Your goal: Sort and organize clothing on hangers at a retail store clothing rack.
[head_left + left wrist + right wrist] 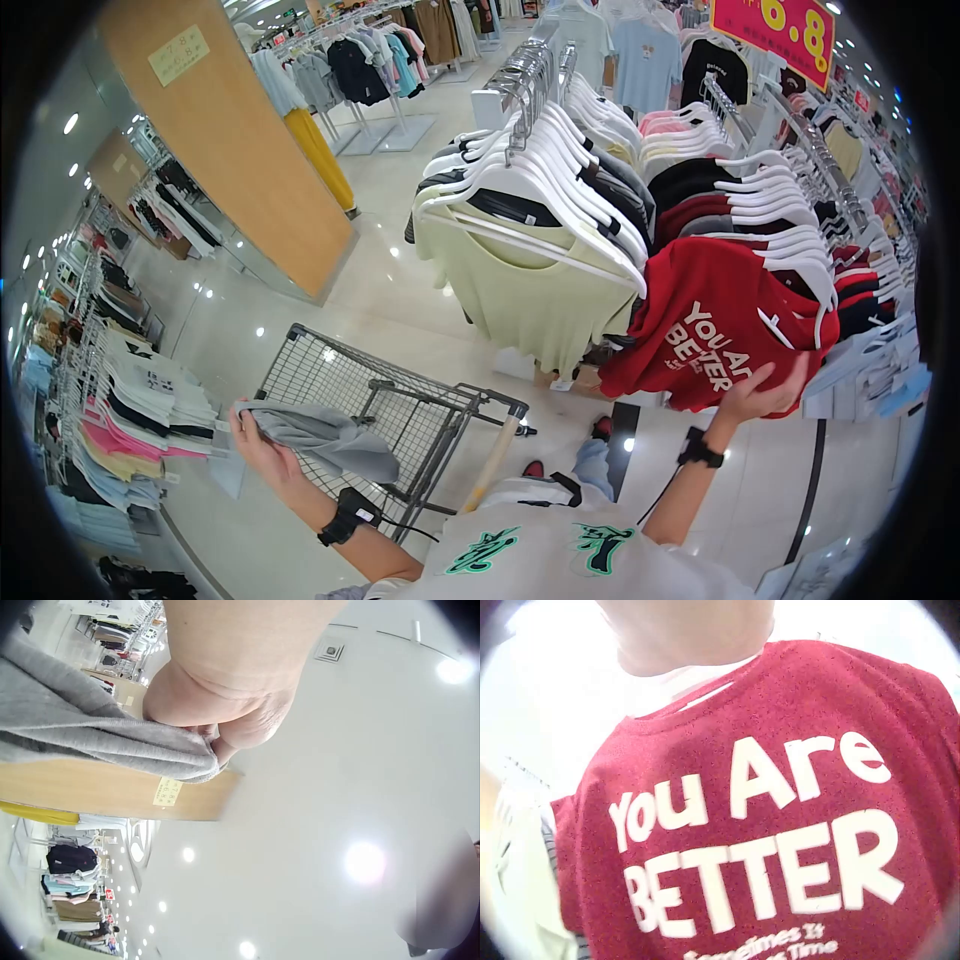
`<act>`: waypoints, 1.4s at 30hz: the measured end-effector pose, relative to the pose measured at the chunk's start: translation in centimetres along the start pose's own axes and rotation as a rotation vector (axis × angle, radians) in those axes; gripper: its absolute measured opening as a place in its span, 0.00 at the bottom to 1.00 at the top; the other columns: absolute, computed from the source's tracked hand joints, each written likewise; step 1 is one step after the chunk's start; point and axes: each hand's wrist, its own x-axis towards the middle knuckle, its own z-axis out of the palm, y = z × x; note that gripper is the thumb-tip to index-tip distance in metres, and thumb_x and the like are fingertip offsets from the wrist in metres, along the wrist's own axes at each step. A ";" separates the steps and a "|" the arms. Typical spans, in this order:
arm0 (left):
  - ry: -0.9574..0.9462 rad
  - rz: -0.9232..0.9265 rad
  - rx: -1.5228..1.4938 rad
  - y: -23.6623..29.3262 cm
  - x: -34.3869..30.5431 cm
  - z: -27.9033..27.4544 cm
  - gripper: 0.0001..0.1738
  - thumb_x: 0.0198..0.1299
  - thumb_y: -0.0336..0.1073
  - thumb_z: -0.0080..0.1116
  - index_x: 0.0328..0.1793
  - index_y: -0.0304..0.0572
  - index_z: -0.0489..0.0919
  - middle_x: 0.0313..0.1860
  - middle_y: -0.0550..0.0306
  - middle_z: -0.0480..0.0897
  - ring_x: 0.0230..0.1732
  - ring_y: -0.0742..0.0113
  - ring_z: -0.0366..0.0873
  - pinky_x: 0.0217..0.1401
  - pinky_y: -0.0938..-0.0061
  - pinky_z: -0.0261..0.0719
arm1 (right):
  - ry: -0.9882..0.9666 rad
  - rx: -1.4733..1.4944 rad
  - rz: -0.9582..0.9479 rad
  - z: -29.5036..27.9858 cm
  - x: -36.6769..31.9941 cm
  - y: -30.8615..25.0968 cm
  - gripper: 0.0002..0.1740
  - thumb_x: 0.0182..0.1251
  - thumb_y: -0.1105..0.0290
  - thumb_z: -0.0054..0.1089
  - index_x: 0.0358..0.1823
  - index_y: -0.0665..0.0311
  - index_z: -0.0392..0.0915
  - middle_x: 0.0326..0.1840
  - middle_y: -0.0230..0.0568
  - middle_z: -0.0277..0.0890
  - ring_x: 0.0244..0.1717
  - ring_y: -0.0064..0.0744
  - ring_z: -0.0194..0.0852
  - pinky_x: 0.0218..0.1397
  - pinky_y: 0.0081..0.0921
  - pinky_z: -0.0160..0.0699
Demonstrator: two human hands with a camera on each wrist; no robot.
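Observation:
A soft grey garment (325, 438) hangs bunched from my left hand (262, 455), over the shopping cart (375, 400). In the left wrist view the fingers pinch an edge of the grey cloth. My right hand (762, 392) is at a red T-shirt (700, 320) with white lettering, which hangs on a white hanger (820, 262) on the rack. From the right wrist view the heel of this hand covers part of the shirt's neckline, and the fingers are hidden; I cannot tell if they grip the cloth.
Beside the red shirt, a pale green shirt (520, 285) hangs at the front of a rail of white hangers. A wooden pillar (225, 130) stands ahead on the left. More clothes racks (130, 400) line the left side. A red price sign (775, 35) is at upper right.

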 end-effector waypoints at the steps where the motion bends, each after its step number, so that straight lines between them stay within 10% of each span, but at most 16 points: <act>1: 0.000 0.014 0.016 -0.2 0.0 -0.2 0.17 0.78 0.34 0.51 0.67 0.33 0.74 0.58 0.54 0.79 0.56 0.68 0.77 0.60 0.72 0.77 | -0.035 0.076 0.015 -0.8 -0.5 -1.4 0.22 0.76 0.70 0.56 0.67 0.71 0.73 0.69 0.52 0.75 0.67 0.52 0.73 0.70 0.44 0.68; 7: -0.055 -0.020 0.041 -3.2 -2.0 3.2 0.14 0.77 0.30 0.52 0.64 0.32 0.76 0.59 0.52 0.80 0.59 0.68 0.76 0.64 0.74 0.73 | -0.569 0.762 0.189 -0.1 -4.1 -7.4 0.15 0.70 0.78 0.58 0.56 0.68 0.78 0.60 0.47 0.79 0.58 0.45 0.78 0.60 0.37 0.75; 21: -0.507 -0.351 0.084 -7.6 -9.6 9.6 0.11 0.69 0.25 0.59 0.56 0.32 0.81 0.47 0.57 0.86 0.45 0.75 0.82 0.50 0.81 0.78 | -0.846 0.819 0.159 4.2 1.9 -19.7 0.09 0.68 0.70 0.67 0.44 0.66 0.79 0.34 0.50 0.80 0.36 0.52 0.83 0.40 0.39 0.80; 25: -0.496 -0.431 0.101 -8.2 -10.4 9.3 0.11 0.69 0.25 0.60 0.56 0.31 0.81 0.47 0.56 0.86 0.44 0.76 0.82 0.47 0.82 0.78 | -1.070 0.734 -0.118 3.8 4.2 -21.8 0.14 0.72 0.61 0.65 0.39 0.67 0.79 0.24 0.54 0.76 0.22 0.57 0.73 0.29 0.44 0.71; 29: -0.529 -0.368 0.151 -7.2 -10.5 10.3 0.13 0.65 0.22 0.57 0.55 0.31 0.82 0.46 0.57 0.86 0.46 0.75 0.81 0.51 0.81 0.77 | -1.158 0.893 0.094 3.6 6.0 -23.0 0.20 0.74 0.58 0.64 0.33 0.71 0.77 0.19 0.56 0.65 0.18 0.48 0.57 0.25 0.38 0.63; 33: -0.524 -0.319 0.200 -7.0 -10.0 9.8 0.13 0.64 0.20 0.56 0.53 0.31 0.83 0.47 0.56 0.84 0.49 0.73 0.80 0.54 0.79 0.77 | -1.035 1.006 0.271 2.9 5.5 -20.3 0.16 0.75 0.64 0.63 0.36 0.73 0.77 0.18 0.32 0.62 0.24 0.15 0.52 0.25 0.23 0.54; 39: -0.486 -0.334 0.272 -7.1 -9.4 8.5 0.13 0.63 0.18 0.56 0.53 0.30 0.83 0.46 0.56 0.84 0.47 0.72 0.81 0.54 0.78 0.79 | -1.365 1.159 0.532 -0.8 -4.0 -14.4 0.11 0.68 0.71 0.70 0.34 0.70 0.77 0.20 0.26 0.68 0.24 0.15 0.60 0.25 0.22 0.61; 42: -0.511 -0.295 0.317 -8.2 -9.2 8.3 0.13 0.64 0.18 0.56 0.53 0.30 0.83 0.45 0.56 0.83 0.45 0.73 0.83 0.49 0.80 0.80 | -1.463 1.046 0.305 -3.8 -4.8 -14.7 0.11 0.63 0.72 0.74 0.34 0.67 0.78 0.19 0.32 0.65 0.23 0.18 0.61 0.27 0.21 0.64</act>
